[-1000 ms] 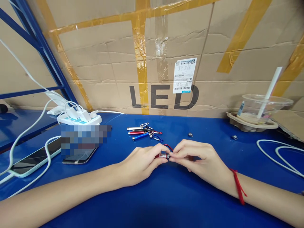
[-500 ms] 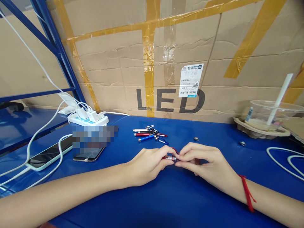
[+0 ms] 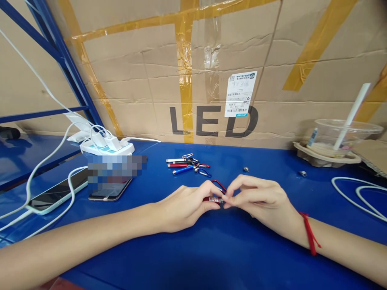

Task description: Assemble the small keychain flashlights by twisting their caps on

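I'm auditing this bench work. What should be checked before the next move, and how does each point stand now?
1. Grip: left hand and right hand both hold the red keychain light: ok.
2. Parts at its tip seated: cannot tell, the hands hide them.
3. Small metal cap lying apart behind the right hand: ok.
4. Three other lights clear of both hands: ok.
5. White cable away from the right hand: ok.

Blue table [image 3: 211,249] — on it three keychain torches [image 3: 184,165], two phones [image 3: 57,193], a power strip [image 3: 107,148], white cable [image 3: 356,193].
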The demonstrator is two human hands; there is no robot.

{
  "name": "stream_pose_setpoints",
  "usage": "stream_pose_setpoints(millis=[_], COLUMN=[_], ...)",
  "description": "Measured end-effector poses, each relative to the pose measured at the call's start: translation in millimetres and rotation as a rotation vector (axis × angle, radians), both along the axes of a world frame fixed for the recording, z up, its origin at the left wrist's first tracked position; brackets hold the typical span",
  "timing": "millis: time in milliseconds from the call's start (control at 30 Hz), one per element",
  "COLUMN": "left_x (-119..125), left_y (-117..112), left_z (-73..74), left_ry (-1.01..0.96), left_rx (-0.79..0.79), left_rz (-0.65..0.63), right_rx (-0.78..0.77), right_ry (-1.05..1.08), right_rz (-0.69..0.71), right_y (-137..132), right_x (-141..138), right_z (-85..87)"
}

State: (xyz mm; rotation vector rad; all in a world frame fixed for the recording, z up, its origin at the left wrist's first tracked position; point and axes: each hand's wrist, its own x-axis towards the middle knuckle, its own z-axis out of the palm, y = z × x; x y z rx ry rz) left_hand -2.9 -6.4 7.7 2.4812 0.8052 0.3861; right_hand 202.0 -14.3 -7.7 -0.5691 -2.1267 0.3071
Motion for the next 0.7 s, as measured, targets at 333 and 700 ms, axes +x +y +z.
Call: stream_pose_setpoints(millis=[333, 700], left_x=[0.5, 2.5], left_y=[4.1, 4.0], left_z=[-5.5, -5.1], left_ry=[-0.044, -0.063], left_rx=[0.009, 0.103], left_rz=[-0.011, 0.096], right_rx=[-0.038, -0.176], right_ry=[0.043, 0.058], right_rz=[-0.003, -0.081], right_y=[0.8, 1.8], right_x=[-2.6, -3.4], right_z=[-3.4, -1.9])
